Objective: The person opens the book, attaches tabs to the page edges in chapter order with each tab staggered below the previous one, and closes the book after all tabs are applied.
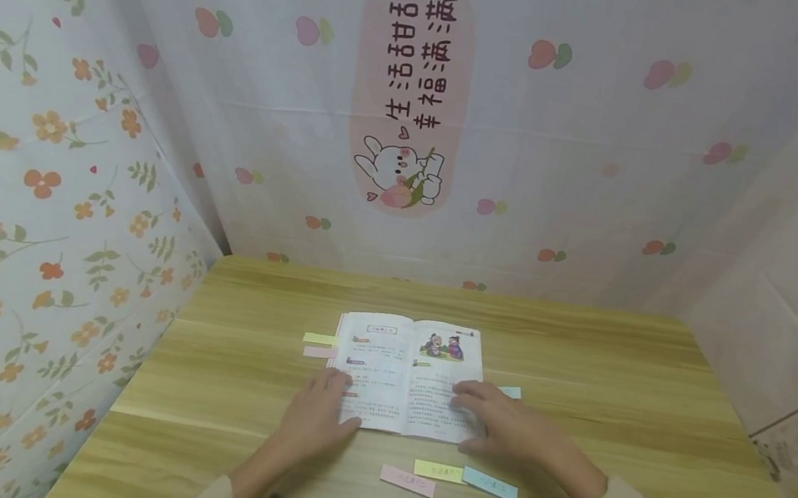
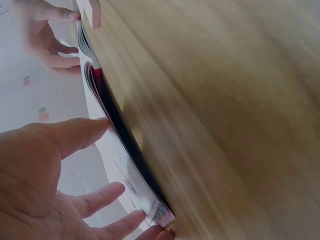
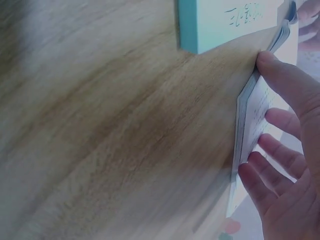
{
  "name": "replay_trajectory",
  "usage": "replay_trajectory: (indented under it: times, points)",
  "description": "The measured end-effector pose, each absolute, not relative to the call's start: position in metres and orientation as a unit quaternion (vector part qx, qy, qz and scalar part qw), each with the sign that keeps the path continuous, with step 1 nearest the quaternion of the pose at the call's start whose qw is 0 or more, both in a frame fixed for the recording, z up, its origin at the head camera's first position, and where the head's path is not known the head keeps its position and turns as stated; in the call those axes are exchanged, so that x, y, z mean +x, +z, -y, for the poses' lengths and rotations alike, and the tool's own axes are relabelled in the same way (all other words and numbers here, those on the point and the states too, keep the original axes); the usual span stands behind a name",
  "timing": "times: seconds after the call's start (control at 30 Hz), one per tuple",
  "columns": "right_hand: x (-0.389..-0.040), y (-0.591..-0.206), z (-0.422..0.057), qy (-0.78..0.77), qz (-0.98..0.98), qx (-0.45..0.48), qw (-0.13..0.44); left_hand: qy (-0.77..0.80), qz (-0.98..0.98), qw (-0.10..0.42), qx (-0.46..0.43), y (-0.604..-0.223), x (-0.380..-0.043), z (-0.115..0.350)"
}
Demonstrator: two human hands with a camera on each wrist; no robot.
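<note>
An open book (image 1: 371, 371) with printed text and a coloured picture on its right page lies on the wooden table. My left hand (image 1: 321, 407) rests at the lower left of the book; in the left wrist view its thumb (image 2: 92, 132) touches the near edge and its fingers are spread over the page's side. At the lower right lies my right hand (image 1: 508, 423), its thumb (image 3: 267, 62) at the near edge and its fingers along the outer edge. Yellow (image 1: 319, 339) and pink (image 1: 320, 352) tabs stick out left of the book, a blue tab (image 1: 510, 392) right.
Nearer than the book lie a pink note pad (image 1: 406, 480), a yellow pad (image 1: 436, 471) and a blue pad (image 1: 491, 484), all with handwriting. The table (image 1: 201, 374) meets a printed curtain (image 1: 567, 179) at the back, with a floral one (image 1: 37, 235) on the left.
</note>
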State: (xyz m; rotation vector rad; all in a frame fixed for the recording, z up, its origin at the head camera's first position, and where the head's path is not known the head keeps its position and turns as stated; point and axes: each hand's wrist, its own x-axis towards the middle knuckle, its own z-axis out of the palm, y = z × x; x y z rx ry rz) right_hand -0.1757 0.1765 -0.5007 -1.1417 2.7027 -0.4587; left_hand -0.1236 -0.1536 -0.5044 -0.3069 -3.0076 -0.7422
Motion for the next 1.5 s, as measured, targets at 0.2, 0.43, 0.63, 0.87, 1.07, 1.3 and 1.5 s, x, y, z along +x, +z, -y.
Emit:
replay_trajectory:
  times: [0.2, 0.43, 0.63, 0.87, 1.07, 1.3, 1.5]
  points:
    - [-0.176, -0.505, -0.178, -0.152, -0.906, -0.387, 0.079, -0.237, 0.968, 0.008, -0.086, -0.506, -0.118, 0.161]
    - [-0.176, -0.507, -0.18, -0.155, -0.904, -0.392, 0.066, -0.226, 0.971, 0.002, -0.078, -0.51, -0.119, 0.165]
    - [-0.175, -0.506, -0.179, -0.153, -0.907, -0.385, 0.075, -0.215, 0.973, 0.003, -0.082, -0.51, -0.119, 0.166]
    - [-0.175, -0.507, -0.179, -0.153, -0.906, -0.387, 0.071, -0.211, 0.973, -0.001, -0.089, -0.509, -0.118, 0.166]
    - [-0.175, -0.508, -0.18, -0.152, -0.91, -0.378, 0.075, -0.215, 0.973, 0.0, -0.088, -0.51, -0.118, 0.167]
    - [-0.174, -0.509, -0.18, -0.149, -0.909, -0.384, 0.071, -0.234, 0.968, -0.002, -0.088, -0.511, -0.12, 0.169]
    - [-0.174, -0.509, -0.18, -0.148, -0.906, -0.391, 0.062, -0.255, 0.963, 0.0, -0.089, -0.51, -0.119, 0.17]
